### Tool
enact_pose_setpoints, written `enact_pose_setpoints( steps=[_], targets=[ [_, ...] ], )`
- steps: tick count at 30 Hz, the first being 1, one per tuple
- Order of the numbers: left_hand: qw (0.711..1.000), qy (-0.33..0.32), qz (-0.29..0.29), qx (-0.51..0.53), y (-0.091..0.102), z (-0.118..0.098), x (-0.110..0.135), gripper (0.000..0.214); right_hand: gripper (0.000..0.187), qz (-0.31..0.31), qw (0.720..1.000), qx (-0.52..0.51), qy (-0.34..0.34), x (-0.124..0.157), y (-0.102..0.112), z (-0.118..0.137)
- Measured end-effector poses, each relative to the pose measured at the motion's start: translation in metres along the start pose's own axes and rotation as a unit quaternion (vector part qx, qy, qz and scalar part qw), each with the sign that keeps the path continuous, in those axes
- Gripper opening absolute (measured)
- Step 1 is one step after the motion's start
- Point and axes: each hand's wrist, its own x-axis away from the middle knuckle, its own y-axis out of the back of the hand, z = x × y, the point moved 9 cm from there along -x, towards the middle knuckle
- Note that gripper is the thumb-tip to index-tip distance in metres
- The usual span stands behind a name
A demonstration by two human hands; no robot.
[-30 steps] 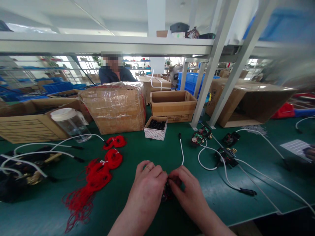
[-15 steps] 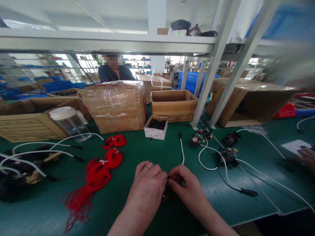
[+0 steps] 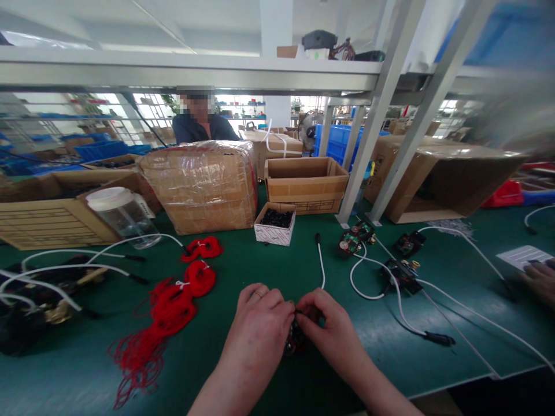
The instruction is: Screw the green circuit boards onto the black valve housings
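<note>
My left hand and my right hand meet low in the middle over the green table. Both are closed, fingertips pinched together on a small dark part that shows between them, with a bit of red on it. A white cable with a black tip runs up the table from my right hand. Most of the part is hidden by my fingers.
Red thread bundles lie left of my hands. A small white box of black parts stands behind, with cardboard boxes and a wrapped carton. Circuit boards with white cables lie right. Another person's hand rests at the far right; a person sits opposite.
My hands stay in place on the small part, fingers shifting slightly. The other person's hand at the right edge has come further into view.
</note>
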Motion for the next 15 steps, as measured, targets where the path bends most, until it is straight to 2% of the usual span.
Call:
enact_pose_setpoints(
  steps=[9, 15],
  targets=[
    [1.0, -0.001, -0.005, 0.008, 0.001, -0.002, -0.0003, 0.024, 0.006, 0.009, 0.999, -0.021, -0.025, -0.0003, -0.0019, -0.005],
    [0.999, 0.022, -0.014, 0.046, 0.0002, 0.0028, 0.001, 0.024, 0.009, -0.004, 1.0, 0.006, -0.002, -0.001, 0.0009, 0.0025]
  ],
)
